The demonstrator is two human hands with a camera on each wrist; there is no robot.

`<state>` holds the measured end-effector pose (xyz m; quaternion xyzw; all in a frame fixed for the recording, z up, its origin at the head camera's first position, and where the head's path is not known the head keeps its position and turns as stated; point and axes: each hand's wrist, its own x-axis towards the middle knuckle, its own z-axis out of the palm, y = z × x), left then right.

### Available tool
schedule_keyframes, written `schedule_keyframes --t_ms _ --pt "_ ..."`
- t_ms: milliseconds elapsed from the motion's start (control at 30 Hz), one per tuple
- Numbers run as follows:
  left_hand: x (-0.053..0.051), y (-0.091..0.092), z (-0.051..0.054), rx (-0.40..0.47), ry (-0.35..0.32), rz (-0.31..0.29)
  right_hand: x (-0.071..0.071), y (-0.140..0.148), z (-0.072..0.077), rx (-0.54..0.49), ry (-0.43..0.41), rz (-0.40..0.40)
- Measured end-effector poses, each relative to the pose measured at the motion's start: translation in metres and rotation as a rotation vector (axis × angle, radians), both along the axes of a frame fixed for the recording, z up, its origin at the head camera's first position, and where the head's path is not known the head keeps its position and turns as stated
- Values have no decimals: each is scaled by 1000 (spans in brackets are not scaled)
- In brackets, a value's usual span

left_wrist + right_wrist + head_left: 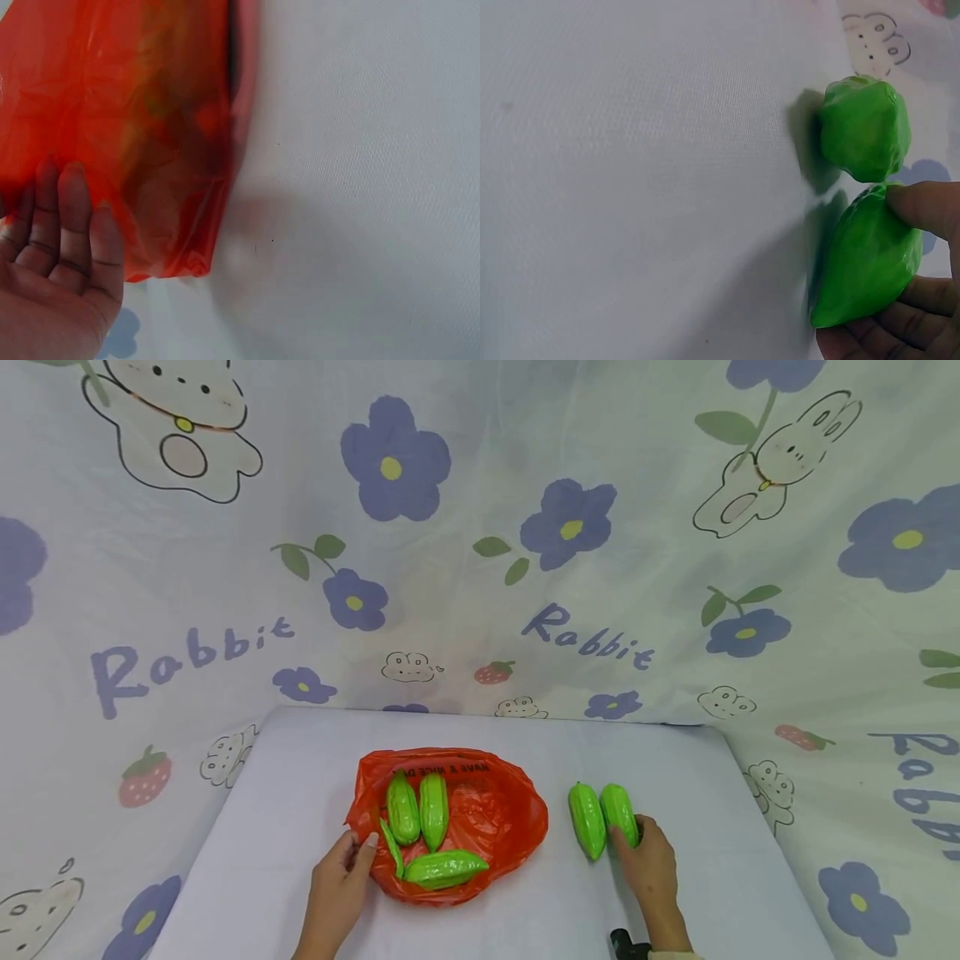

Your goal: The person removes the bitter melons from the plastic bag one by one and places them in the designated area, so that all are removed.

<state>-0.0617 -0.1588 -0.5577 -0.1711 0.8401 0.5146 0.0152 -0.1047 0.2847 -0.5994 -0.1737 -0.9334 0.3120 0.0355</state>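
An opened-out red plastic bag (495, 814) lies left of the table's middle, its mouth facing up. Several green ridged gourds (442, 869) are inside it. My left hand (339, 872) pinches the bag's left rim, thumb on the inner side; in the left wrist view its fingers (73, 217) lie along the outside of the red plastic (161, 150). On the right, two more gourds are side by side on the table. My right hand (651, 864) holds the right one (619, 810) between thumb and fingers (915, 315). The other gourd (587, 820) sits just left of it, untouched.
A white table (300, 760) carries everything. Behind it hangs a pale cloth (465, 610) printed with rabbits and purple flowers. A small black object (628, 945) shows beside the right wrist at the bottom edge.
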Motion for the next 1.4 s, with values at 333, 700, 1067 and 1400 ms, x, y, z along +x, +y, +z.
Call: schedule_keyframes --t_ms 333,700,1067,1400 --pt "1 -1 -2 4 -4 -3 0 0 -5 9 1 2" --pt "1 0 -3 -1 0 3 0 -2 -1 14 1 1" --pt "1 0 -3 -4 5 3 0 -2 2 12 6 -7" --pt "2 0 -2 -16 30 0 -2 -1 0 -13 8 -22"
